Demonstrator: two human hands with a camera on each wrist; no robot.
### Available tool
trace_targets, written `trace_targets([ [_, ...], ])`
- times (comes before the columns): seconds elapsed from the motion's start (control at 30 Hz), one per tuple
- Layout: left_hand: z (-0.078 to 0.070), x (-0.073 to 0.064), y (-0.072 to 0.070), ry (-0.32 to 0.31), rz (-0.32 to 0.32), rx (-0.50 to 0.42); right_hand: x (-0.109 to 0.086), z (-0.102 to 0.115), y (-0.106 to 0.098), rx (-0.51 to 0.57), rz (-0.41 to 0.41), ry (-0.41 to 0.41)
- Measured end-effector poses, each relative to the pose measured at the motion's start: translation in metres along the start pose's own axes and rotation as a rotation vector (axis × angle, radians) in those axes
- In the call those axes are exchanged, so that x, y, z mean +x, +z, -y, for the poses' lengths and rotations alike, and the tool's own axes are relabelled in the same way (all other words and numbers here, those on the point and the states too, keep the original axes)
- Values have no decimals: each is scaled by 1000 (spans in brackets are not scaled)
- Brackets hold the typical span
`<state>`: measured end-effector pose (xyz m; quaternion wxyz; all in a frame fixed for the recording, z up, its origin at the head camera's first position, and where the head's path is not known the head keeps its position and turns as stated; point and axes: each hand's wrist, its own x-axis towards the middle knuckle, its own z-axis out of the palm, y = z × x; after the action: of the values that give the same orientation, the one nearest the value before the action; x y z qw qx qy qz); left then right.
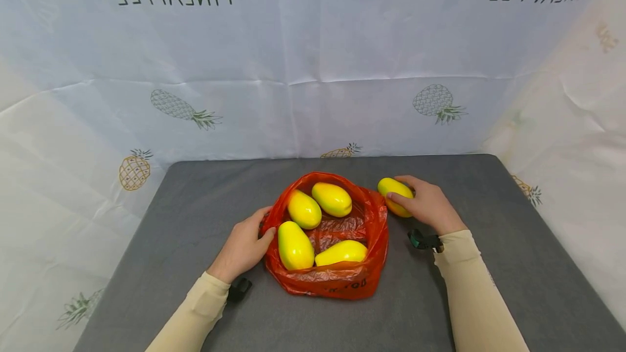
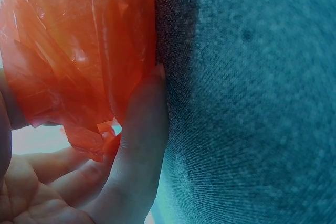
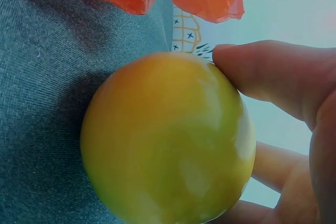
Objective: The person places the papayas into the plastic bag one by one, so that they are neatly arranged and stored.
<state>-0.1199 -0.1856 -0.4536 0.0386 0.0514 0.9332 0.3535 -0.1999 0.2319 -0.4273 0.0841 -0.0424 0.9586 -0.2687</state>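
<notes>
A red plastic bag [image 1: 337, 285] stands with its mouth spread wide on the table. Inside it lie several yellow mangoes [image 1: 295, 246], glossy and with a reddish tinge in places. My left hand [image 1: 244, 243] grips the left side of the bag; in the left wrist view its fingers [image 2: 139, 129] curve around the thin red plastic [image 2: 79, 66]. Just right of the bag, my right hand [image 1: 427, 205] holds another mango [image 1: 397, 192] between thumb and fingers. Close up in the right wrist view, this mango [image 3: 168, 135] is yellow-green with an orange patch, and it hides part of the fingers.
The table [image 1: 210, 194] has a dark grey cloth surface. Behind it and at the sides hangs a white curtain [image 1: 303, 113] printed with pineapples. Black camera mounts [image 1: 424, 240] sit at both wrists, below the hands.
</notes>
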Motion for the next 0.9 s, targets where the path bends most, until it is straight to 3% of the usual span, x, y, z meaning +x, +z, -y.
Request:
trace_targets([
  [0.9,0,2,1,-11,17,0,-7,10,-17,-15,-39,-6],
])
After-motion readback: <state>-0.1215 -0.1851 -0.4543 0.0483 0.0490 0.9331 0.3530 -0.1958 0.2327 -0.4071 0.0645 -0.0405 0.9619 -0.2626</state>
